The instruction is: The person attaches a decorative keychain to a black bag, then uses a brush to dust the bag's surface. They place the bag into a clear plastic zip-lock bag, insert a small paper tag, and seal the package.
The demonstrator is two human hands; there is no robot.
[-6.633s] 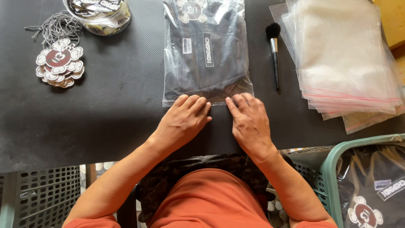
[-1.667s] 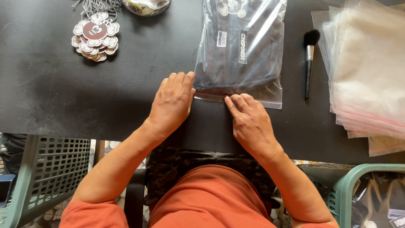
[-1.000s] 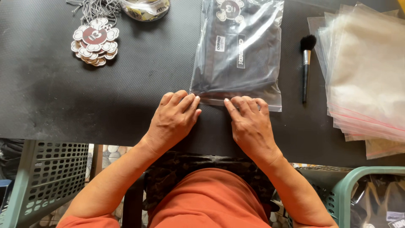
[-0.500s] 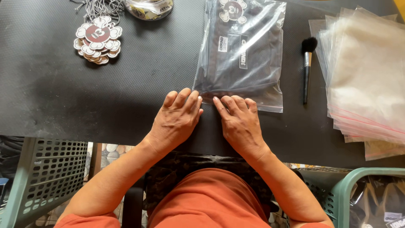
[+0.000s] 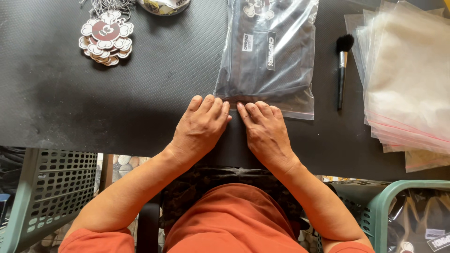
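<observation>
Hands, left and right, had closed together, flat with 2 sets of fingertips pressing the bag's near edge, grasping nothing.

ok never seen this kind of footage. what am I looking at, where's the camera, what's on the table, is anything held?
There is no machine here: a person works with two bare hands. The one camera sits on the person's head and looks down, so the arms come in from the bottom of the picture.

Both hands lie flat, palms down, side by side on a black table. The left hand and the right hand press on the near edge of a clear zip bag with a folded dark garment inside. Neither hand grips anything; the fingers are stretched out.

Around them: a stack of flower-shaped tags on strings at the far left, a small black brush right of the bag, and a pile of empty clear bags at the right. A green basket at the lower right holds more bagged garments.
</observation>
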